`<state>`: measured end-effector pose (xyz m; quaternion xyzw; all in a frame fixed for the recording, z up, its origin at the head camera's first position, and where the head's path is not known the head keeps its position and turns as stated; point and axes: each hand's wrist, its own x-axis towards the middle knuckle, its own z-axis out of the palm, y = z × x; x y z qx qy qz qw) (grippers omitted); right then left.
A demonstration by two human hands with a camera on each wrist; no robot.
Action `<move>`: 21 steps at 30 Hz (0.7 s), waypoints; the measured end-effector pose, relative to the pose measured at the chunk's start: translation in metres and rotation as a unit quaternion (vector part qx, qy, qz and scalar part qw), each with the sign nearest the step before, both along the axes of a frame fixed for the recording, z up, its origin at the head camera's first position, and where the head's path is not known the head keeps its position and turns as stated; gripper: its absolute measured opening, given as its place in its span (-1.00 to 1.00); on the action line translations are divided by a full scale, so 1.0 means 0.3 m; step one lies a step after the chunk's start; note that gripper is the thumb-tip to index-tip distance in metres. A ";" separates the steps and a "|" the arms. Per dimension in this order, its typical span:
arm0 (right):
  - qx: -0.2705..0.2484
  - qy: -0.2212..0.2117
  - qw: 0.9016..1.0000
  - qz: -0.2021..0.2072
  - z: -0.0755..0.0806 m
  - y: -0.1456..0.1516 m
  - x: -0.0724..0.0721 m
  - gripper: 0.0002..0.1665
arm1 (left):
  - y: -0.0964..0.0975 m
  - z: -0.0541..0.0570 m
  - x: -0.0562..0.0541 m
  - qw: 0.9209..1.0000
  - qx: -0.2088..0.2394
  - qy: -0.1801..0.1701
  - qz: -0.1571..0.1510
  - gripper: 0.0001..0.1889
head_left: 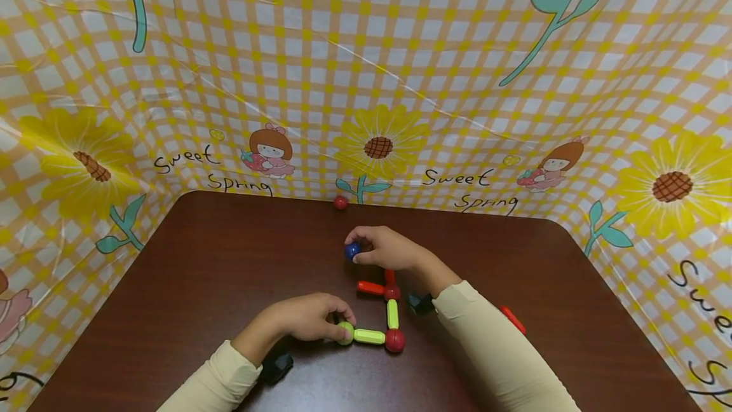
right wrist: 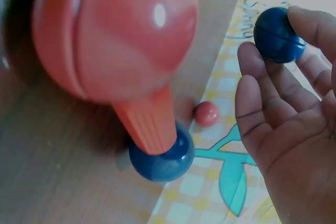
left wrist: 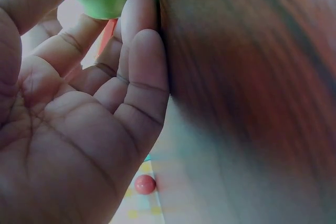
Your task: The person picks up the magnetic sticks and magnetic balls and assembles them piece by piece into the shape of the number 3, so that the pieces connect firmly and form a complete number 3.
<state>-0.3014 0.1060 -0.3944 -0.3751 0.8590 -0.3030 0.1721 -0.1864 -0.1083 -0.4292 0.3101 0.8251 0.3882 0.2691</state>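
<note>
My left hand (head_left: pixel 313 318) pinches a green ball (head_left: pixel 345 334) at the near end of a ball-and-rod shape lying on the table. From that ball a yellow-green rod (head_left: pixel 369 336) runs to a red ball (head_left: pixel 394 340). A second yellow-green rod (head_left: pixel 392 314) leads away to another red ball (head_left: pixel 391 292), which bears a red rod (head_left: pixel 370 287) pointing left and one more red rod (head_left: pixel 389 276). Raised over the table, my right hand (head_left: pixel 389 248) holds a blue ball (head_left: pixel 352 251) between thumb and fingers. Another blue ball (right wrist: pixel 161 160), on a red rod's end, shows in the right wrist view.
A loose red ball (head_left: pixel 340 203) lies at the far edge of the brown table (head_left: pixel 257 247), by the checked cloth (head_left: pixel 320 81). Beyond my right sleeve lies a loose red rod (head_left: pixel 513 320). Cloth walls stand at the back and both sides.
</note>
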 end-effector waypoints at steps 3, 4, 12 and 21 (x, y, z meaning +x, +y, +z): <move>-0.002 -0.014 1.000 0.024 0.003 0.001 0.032 -0.67 | 0.000 0.001 -0.001 1.000 -0.002 0.005 -0.002 -0.89; -0.001 -0.018 0.999 0.030 0.003 0.001 0.040 -0.67 | 0.000 0.001 -0.001 1.000 -0.003 0.008 -0.003 -0.88; 0.020 -0.031 0.998 0.054 -0.010 0.002 0.080 -0.65 | 0.002 0.004 -0.001 1.000 -0.008 0.018 -0.004 -0.88; 0.032 -0.036 0.997 0.062 -0.031 -0.003 0.082 -0.64 | 0.003 0.003 0.000 1.000 -0.006 0.009 -0.004 -0.89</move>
